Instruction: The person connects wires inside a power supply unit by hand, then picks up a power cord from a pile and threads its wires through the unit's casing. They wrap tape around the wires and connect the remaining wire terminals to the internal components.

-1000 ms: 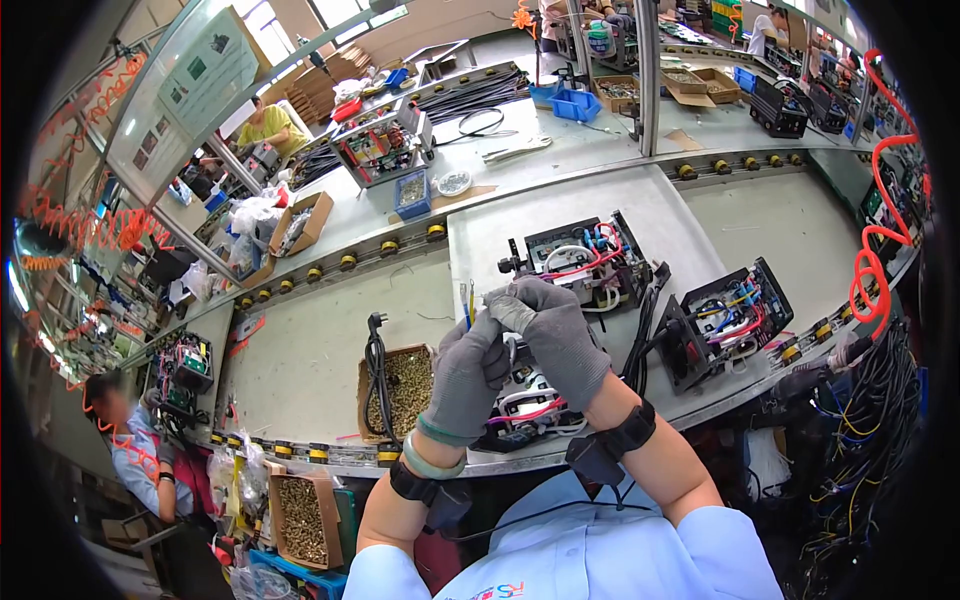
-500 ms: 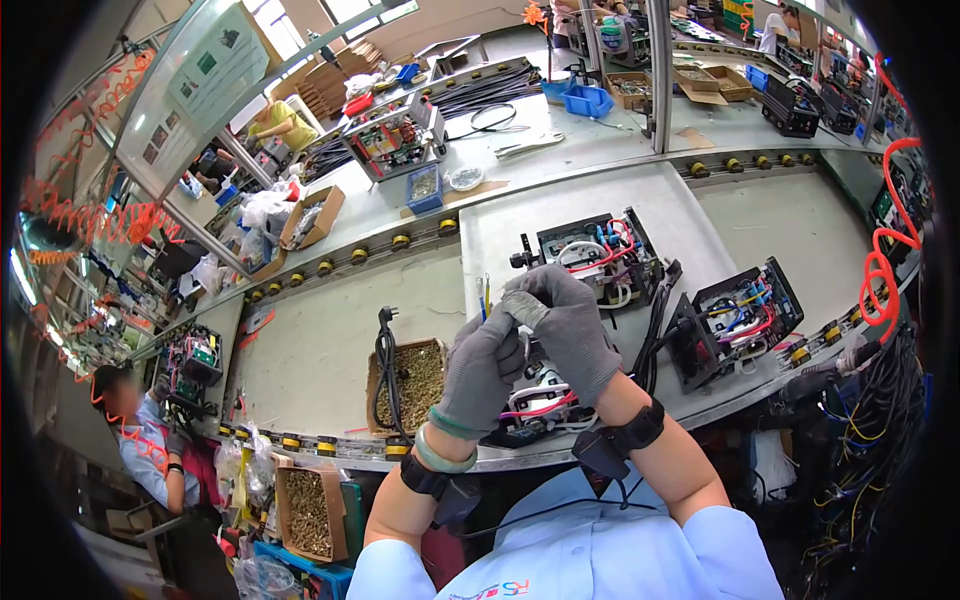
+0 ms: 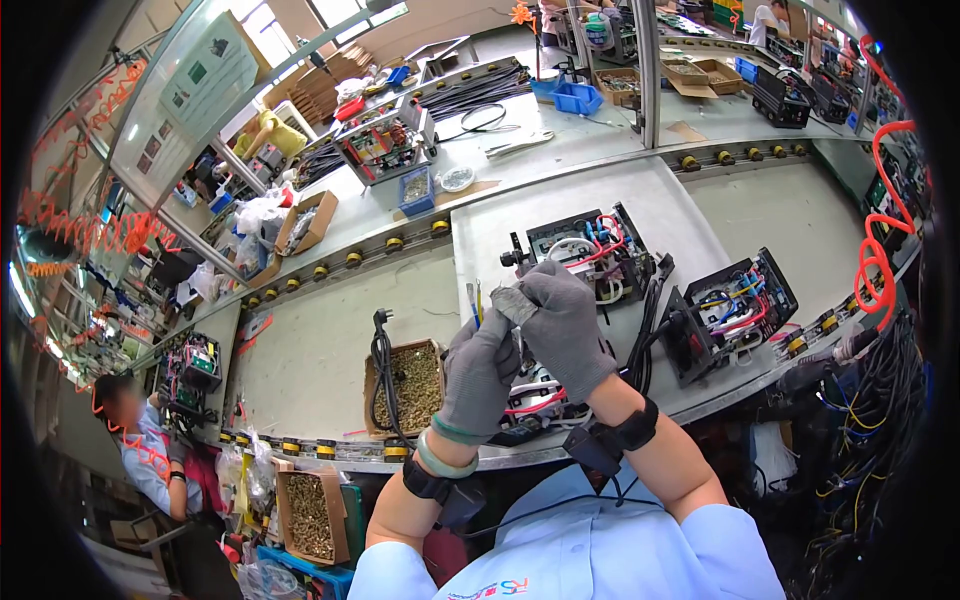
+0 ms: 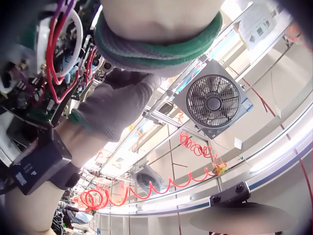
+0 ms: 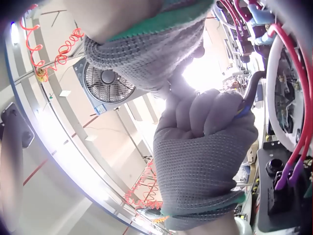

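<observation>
Both hands wear grey gloves and meet at the fingertips above the bench. My left hand grips the stripped end of a black power cord; its blue and yellow-green wires stick up beside the fingers. My right hand pinches at the left fingertips, and the wire bit between them is mostly hidden. In the right wrist view the left fingers are curled in tightly. Just under the hands lies an open electrical unit with white and pink leads, partly covered by them.
Two more open units stand to the right, black cords between them. A cardboard box of small brass parts sits left, a plug cord across it. Rollers line the bench, and a red coiled hose hangs right.
The head view shifts slightly back and forth. Both hands stay together over the same unit; the right hand tilts a little against the left fingertips, and the wires remain in the left hand.
</observation>
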### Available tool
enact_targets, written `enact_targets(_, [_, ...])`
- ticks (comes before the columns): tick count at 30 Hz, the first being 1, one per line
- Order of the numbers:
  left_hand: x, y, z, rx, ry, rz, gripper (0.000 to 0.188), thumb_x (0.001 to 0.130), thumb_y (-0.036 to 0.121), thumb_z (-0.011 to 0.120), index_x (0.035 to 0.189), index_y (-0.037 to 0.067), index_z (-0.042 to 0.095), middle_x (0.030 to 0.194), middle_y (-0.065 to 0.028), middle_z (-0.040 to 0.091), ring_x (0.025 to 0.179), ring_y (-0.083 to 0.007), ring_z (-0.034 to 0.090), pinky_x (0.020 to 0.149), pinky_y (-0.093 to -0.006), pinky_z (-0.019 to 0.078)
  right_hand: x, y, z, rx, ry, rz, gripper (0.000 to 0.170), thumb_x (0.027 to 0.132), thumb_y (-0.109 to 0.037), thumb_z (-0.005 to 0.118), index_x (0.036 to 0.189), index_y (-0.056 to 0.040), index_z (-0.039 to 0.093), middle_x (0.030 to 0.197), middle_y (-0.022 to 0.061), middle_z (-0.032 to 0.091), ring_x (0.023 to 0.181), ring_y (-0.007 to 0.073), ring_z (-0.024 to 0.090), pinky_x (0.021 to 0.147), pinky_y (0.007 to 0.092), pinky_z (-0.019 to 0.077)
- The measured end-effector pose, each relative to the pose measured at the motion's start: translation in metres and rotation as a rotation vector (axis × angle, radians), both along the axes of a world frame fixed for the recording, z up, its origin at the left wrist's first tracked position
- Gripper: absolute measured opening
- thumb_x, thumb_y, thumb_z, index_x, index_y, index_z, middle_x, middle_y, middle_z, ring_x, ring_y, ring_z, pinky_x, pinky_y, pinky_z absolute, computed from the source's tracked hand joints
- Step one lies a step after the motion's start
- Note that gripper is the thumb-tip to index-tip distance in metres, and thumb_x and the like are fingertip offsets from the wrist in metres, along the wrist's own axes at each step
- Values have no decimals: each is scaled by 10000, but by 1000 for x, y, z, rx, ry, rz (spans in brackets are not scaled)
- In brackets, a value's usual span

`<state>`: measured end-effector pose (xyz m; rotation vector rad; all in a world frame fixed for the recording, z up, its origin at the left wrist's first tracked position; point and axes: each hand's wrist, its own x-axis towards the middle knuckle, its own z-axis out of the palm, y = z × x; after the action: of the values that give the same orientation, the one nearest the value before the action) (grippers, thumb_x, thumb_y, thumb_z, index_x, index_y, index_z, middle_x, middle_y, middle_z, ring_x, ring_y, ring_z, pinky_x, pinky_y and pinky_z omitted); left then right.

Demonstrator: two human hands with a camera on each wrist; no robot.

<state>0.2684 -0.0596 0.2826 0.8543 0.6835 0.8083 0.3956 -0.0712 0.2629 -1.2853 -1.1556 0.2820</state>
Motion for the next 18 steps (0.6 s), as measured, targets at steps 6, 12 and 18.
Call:
enact_targets(6, [-6,10,-9,-32,-37,-109,214,1029,277,562,874,134,530,614,93,312,500,-35,281,457,-212,210,3,-5,1,10,154,152,96,851,-101,750,898,-18,757,822,71,644,846,179,625,793,320,514])
enact_targets(12, [-13,21,-16,-69,-104,-188,201,1025,280,524,873,150,510,580,90,279,461,-54,250,452,-228,239,8,-5,0,-11,242,328,109,858,-56,728,949,-5,762,864,59,651,906,172,618,850,313,500])
enact_targets(18, [-8,12,-12,35,-25,-130,223,1047,284,541,902,115,543,615,95,308,504,-26,255,456,-217,193,4,-6,1,36,215,211,65,826,-67,755,843,-5,749,740,50,604,756,139,594,682,292,487])
